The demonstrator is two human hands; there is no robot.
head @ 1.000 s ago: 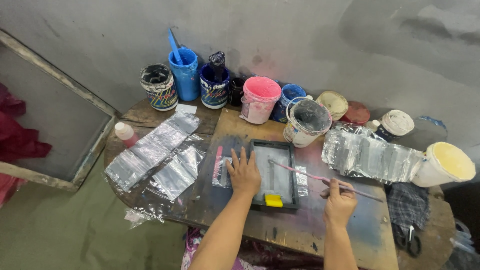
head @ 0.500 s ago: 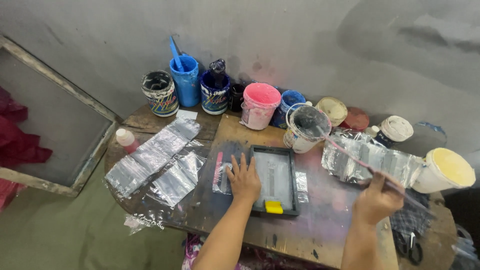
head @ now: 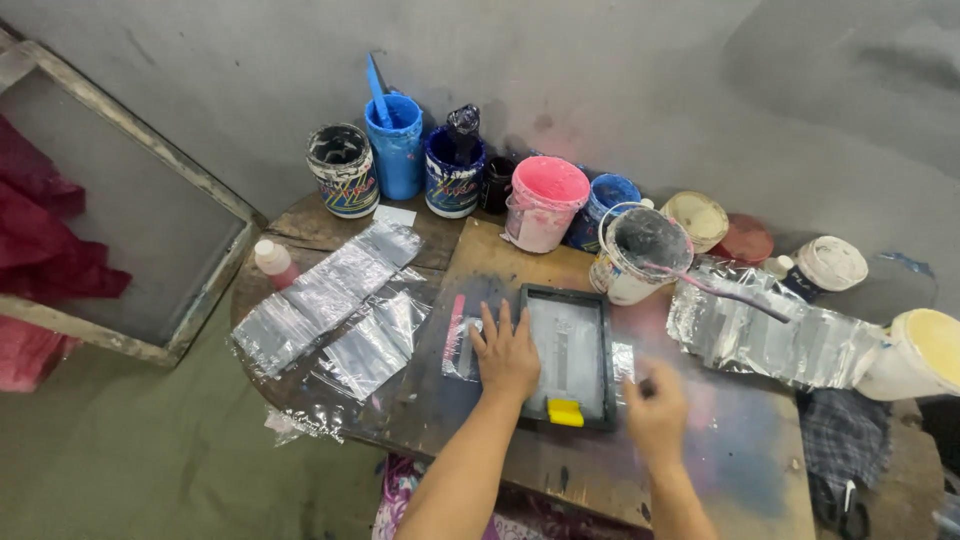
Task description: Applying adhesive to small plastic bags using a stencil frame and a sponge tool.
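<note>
My left hand (head: pixel 507 352) lies flat, fingers spread, on the left edge of a small black-framed printing screen (head: pixel 570 345) with a yellow tab at its near edge. The screen rests on a paint-stained wooden board (head: pixel 740 470). My right hand (head: pixel 657 415) hovers just right of the screen. It is blurred, and I see nothing in it. A thin pink-stained stick (head: pixel 725 292) leans out of a grey-smeared white bucket (head: pixel 640 250) behind the screen. A pink strip (head: pixel 455 325) lies left of my left hand.
Paint tubs line the wall: black (head: pixel 342 168), blue (head: pixel 395 145), dark blue (head: pixel 455 170), pink (head: pixel 543 203), and cream and white ones further right. Clear plastic sheets (head: pixel 330 300) lie at left, a crinkled sheet (head: pixel 780 335) at right. A large wooden frame (head: pixel 120 230) leans at far left.
My right hand carried the stick from the screen to the grey bucket, left it there, and came back beside the screen. My left hand stayed on the frame.
</note>
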